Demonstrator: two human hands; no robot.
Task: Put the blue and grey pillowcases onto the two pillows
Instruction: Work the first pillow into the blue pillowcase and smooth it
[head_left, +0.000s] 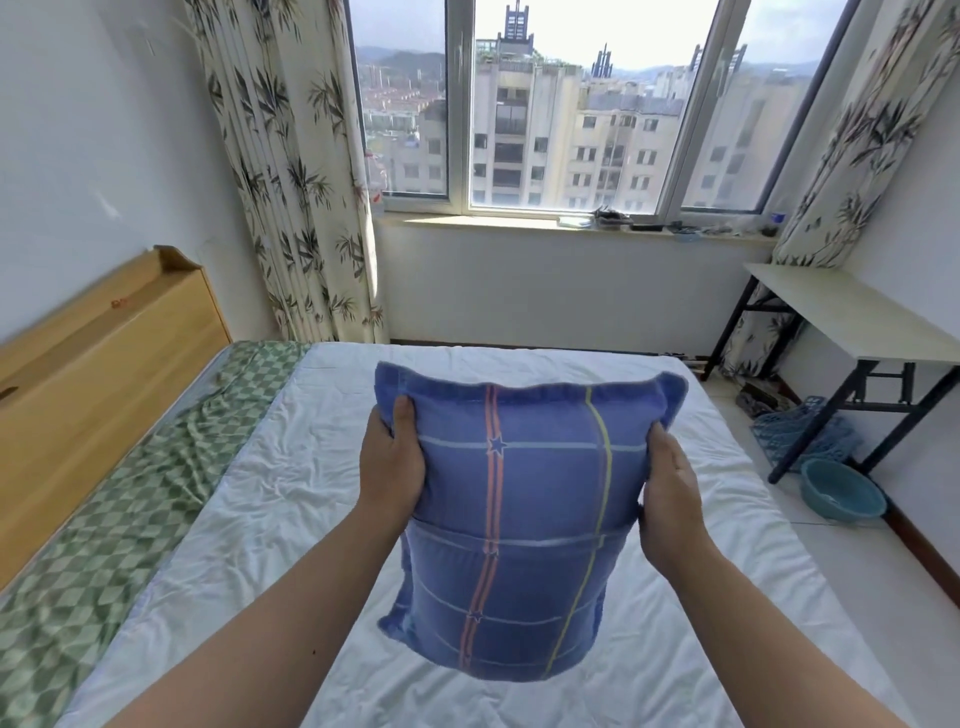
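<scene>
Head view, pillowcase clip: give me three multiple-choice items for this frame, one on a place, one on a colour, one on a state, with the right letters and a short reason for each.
1. Where is the blue pillow?
A. Lying flat on the desk
B. Held up above the white sheet on the bed
C. Leaning on the headboard

2. What colour is the checked cloth along the headboard side of the bed?
A. Green and white
B. Red and black
C. Plain yellow

3. How do the hands hold the pillow?
A. Only the left hand touches it
B. Both lie open on the bed
C. Left hand and right hand each grip a side

Answers:
1 B: the pillow hangs between the hands, over the white sheet.
2 A: green and white checks show beside the wooden headboard.
3 C: each hand's thumb and fingers clasp a side edge.
</scene>
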